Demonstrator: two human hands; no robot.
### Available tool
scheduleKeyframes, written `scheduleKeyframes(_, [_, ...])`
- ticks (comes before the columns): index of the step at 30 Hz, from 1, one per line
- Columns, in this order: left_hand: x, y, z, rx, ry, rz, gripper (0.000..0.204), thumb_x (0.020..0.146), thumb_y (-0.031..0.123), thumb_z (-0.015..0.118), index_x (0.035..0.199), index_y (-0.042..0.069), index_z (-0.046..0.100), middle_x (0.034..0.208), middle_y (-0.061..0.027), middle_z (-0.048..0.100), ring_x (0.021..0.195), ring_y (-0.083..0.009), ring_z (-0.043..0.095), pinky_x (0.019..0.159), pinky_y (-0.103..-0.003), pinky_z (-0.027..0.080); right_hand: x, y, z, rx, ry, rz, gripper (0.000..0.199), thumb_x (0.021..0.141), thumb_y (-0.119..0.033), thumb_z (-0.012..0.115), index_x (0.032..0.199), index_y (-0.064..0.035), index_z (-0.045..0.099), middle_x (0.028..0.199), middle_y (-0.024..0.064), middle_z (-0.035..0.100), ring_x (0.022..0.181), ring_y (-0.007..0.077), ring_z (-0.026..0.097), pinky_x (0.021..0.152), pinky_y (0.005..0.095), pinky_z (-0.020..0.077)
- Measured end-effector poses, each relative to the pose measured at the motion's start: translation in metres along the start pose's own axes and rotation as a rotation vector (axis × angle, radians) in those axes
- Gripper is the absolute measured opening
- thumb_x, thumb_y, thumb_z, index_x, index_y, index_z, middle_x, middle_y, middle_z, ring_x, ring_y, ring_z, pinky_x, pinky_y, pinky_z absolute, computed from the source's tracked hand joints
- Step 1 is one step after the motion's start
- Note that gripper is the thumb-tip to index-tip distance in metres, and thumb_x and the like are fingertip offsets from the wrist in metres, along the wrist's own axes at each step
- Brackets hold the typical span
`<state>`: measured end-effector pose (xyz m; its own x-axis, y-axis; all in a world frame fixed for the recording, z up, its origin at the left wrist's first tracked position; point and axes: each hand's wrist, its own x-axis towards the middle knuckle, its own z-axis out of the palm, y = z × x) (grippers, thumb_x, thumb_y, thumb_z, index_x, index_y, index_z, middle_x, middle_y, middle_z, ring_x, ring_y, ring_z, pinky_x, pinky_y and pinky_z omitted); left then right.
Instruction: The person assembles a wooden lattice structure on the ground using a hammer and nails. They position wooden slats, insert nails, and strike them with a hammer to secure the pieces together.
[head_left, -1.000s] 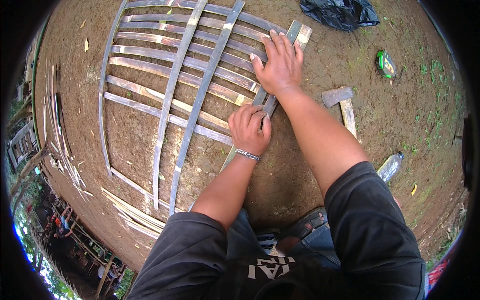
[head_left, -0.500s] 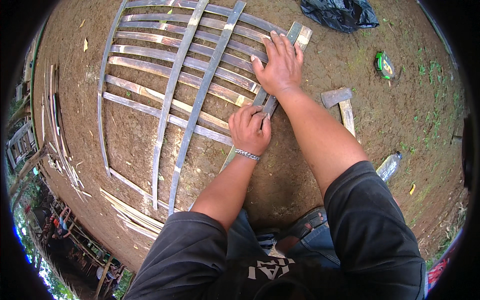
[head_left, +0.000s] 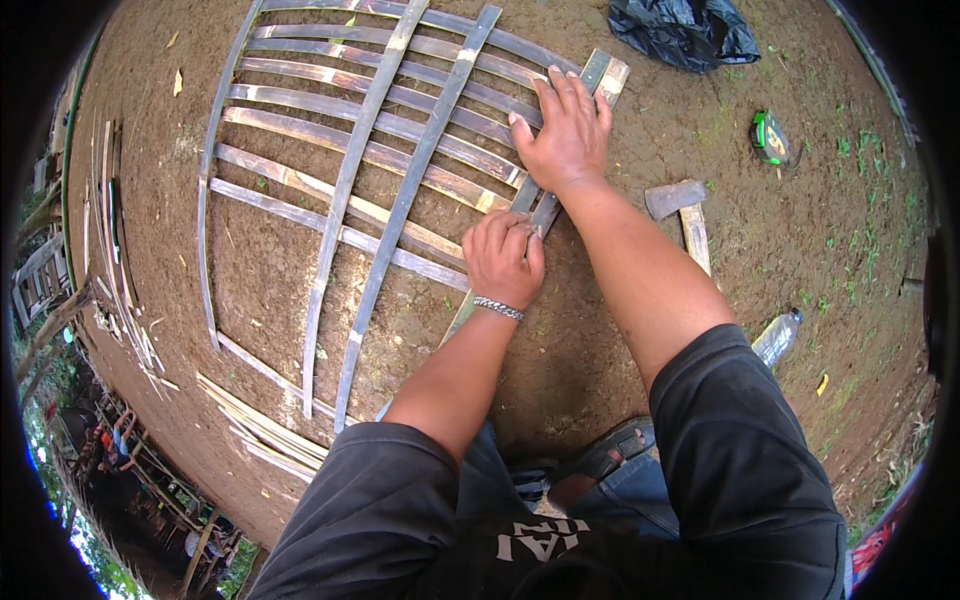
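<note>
A lattice of split bamboo strips [head_left: 377, 157] lies on the ground, several long slats crossed by uprights. Along its right edge a pair of bamboo strips [head_left: 545, 215] lies side by side across the slat ends. My right hand [head_left: 568, 135] rests on the upper part of that pair, fingers stretched out and thumb apart, over the slat ends. Lower down, my left hand [head_left: 503, 262] is closed on the same edge, its fingers curled around the bamboo strip. My palms and fingers hide the joints beneath them.
On the right lie a hatchet [head_left: 676, 198] with a wooden handle, a green tape measure [head_left: 769, 138] and a clear plastic bottle [head_left: 777, 338]. A black plastic bag [head_left: 685, 35] sits at the far side. Loose bamboo strips [head_left: 262, 430] lie left of my knees, with thin strips [head_left: 118, 235] farther left.
Both hands keep their places on the bamboo edge; the whole view has shifted only slightly.
</note>
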<state>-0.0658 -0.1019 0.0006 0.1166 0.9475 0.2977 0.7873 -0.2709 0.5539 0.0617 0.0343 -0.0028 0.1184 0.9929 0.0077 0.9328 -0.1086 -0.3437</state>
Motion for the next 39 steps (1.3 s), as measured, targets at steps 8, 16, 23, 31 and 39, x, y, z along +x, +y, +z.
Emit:
scheduleKeyframes(8, [0.000, -0.002, 0.001, 0.014, 0.000, -0.006, 0.022, 0.075, 0.009, 0.077, 0.092, 0.012, 0.064, 0.107, -0.0042, 0.067, 0.111, -0.0304, 0.064, 0.094, -0.046, 0.044, -0.001, -0.003, -0.001, -0.011, -0.008, -0.002, 0.066, 0.095, -0.050, 0.057, 0.151, -0.0159, 0.053, 0.165, 0.0070, 0.041, 0.156, 0.0230, 0.029, 0.129, 0.0478, 0.0091])
scheduleKeyframes(16, [0.003, 0.003, 0.002, -0.016, -0.018, -0.013, 0.020, 0.073, 0.009, 0.077, 0.086, 0.011, 0.062, 0.107, -0.0041, 0.066, 0.111, -0.0289, 0.062, 0.093, -0.046, 0.043, -0.014, 0.035, -0.033, 0.512, 0.135, -0.134, 0.070, 0.090, -0.041, 0.074, 0.149, -0.0090, 0.053, 0.159, 0.0185, 0.045, 0.151, 0.0364, 0.035, 0.126, 0.0506, 0.0236])
scheduleKeyframes(23, [0.003, 0.001, -0.006, -0.037, -0.021, -0.039, 0.018, 0.073, 0.009, 0.077, 0.085, 0.010, 0.064, 0.107, -0.0047, 0.067, 0.111, -0.0286, 0.062, 0.094, -0.046, 0.043, -0.193, 0.141, -0.110, -0.091, 0.112, 0.076, 0.073, 0.084, -0.013, 0.075, 0.151, -0.0069, 0.046, 0.146, 0.0236, 0.049, 0.137, 0.0433, 0.045, 0.118, 0.0531, 0.0336])
scheduleKeyframes(31, [0.004, 0.002, -0.005, -0.040, -0.034, -0.060, 0.013, 0.077, 0.010, 0.077, 0.084, 0.010, 0.066, 0.107, -0.0051, 0.067, 0.113, -0.0288, 0.061, 0.098, -0.047, 0.042, -0.259, 0.188, -0.131, -0.113, -0.222, 0.371, 0.084, 0.076, -0.007, 0.074, 0.152, -0.0055, 0.037, 0.131, 0.0287, 0.053, 0.125, 0.0489, 0.052, 0.106, 0.0531, 0.0447])
scheduleKeyframes(39, [0.000, -0.002, -0.004, -0.003, -0.032, -0.034, 0.014, 0.077, 0.011, 0.077, 0.086, 0.010, 0.066, 0.109, -0.0064, 0.067, 0.115, -0.0290, 0.060, 0.099, -0.047, 0.041, -0.259, 0.173, -0.160, 0.146, -0.312, 0.487, 0.056, 0.088, -0.011, 0.069, 0.138, -0.0029, 0.044, 0.108, 0.0297, 0.064, 0.101, 0.0501, 0.065, 0.088, 0.0554, 0.0511])
